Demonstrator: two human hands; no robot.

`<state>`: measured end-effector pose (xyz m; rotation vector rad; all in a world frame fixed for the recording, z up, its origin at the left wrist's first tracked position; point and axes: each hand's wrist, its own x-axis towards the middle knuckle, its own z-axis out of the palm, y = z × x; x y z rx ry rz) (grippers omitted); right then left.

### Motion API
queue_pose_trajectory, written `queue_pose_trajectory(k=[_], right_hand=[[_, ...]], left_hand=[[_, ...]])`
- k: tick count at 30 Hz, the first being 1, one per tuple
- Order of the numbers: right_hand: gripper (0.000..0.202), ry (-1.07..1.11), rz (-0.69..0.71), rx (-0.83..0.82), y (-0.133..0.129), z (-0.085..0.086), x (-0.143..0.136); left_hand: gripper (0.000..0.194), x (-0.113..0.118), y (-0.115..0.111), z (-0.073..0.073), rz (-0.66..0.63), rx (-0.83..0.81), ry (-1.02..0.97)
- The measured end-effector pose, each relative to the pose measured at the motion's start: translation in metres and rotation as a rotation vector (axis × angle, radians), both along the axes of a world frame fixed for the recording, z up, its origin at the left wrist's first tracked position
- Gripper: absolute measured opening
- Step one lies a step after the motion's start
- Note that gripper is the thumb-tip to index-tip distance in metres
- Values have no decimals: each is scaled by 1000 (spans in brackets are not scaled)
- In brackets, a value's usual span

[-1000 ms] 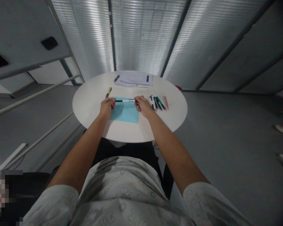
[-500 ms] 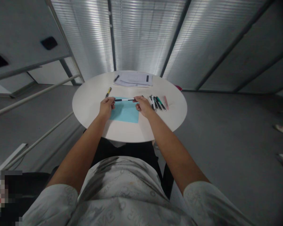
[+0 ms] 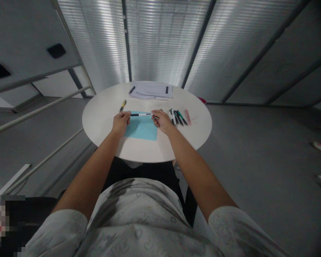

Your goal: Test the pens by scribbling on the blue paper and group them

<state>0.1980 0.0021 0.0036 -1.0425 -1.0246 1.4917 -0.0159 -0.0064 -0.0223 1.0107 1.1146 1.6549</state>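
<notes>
A slim black-and-white pen [image 3: 140,114] is stretched level between my two hands, above a light blue sheet of paper [image 3: 141,130]. My left hand [image 3: 121,122] pinches its dark end, fingers closed. At the other end, my right hand [image 3: 161,120] has its fingertips closed at the pen's pale tip. A small dark piece [image 3: 155,117] shows among the right fingers; whether it is a cap or a clip I cannot tell. Just beyond my left hand lies a yellow-and-black marker [image 3: 123,105].
Several pens [image 3: 179,117] and a pinkish strip [image 3: 187,116] lie right of my right hand. A stack of printed papers [image 3: 151,90] with a dark pen [image 3: 132,89] sits at the far side of the round white table [image 3: 101,110]. A metal rail [image 3: 42,107] runs at left.
My right fingers have shifted slightly around the pen's tip, and the small dark piece now shows among them. My left hand keeps its hold.
</notes>
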Motion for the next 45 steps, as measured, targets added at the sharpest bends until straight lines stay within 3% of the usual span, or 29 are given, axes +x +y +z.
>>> queue_pose_trajectory(k=[5, 11, 16, 22, 28, 33, 41, 45], right_hand=[[6, -7, 4, -4, 0, 0, 0], [21, -32, 24, 9, 1, -3, -1], [16, -33, -3, 14, 2, -3, -1], [22, -57, 7, 63, 1, -3, 0], [12, -54, 56, 114, -2, -5, 2], [18, -127, 56, 205, 1, -8, 2], [12, -278, -30, 446, 1, -10, -1], [21, -239, -58, 336, -1, -9, -6]], left_hand=[[25, 0, 0, 0, 4, -10, -3], [11, -2, 0, -2, -1, 5, 18], [12, -2, -2, 0, -3, -10, 37], [16, -2, -3, 2, -2, -25, -1], [15, -1, -1, 1, 12, -36, -22], [15, -2, -1, 1, 25, -56, -43], [16, -3, -7, 12, -27, -144, -161], [19, -1, -8, 14, -71, -116, -160]])
